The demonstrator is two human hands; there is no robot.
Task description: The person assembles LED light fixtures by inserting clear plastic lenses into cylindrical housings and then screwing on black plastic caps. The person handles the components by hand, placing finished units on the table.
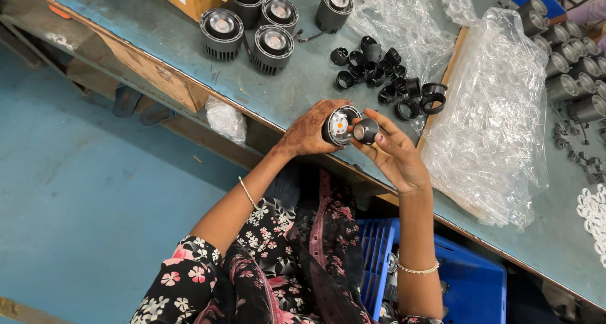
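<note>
The left hand point(307, 131) wraps a ribbed cylindrical lamp body point(339, 124), open face up, at the near edge of the bench point(303, 87). The right hand point(394, 153) pinches a small black ring point(365, 131) just beside the lamp body. Beyond lie loose black rings point(385, 78) on the worn blue-grey bench, then finned lamp bodies point(252, 27). A crinkled clear plastic bag point(499, 115) lies right of them.

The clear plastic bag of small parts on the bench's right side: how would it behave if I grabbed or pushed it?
The clear plastic bag looks crinkled and slack, so it would probably flop and sag rather than lift as one piece. Its glossy film may slip in the hands. It seems filled with small clear parts, which would likely shift inside if pushed.
</note>
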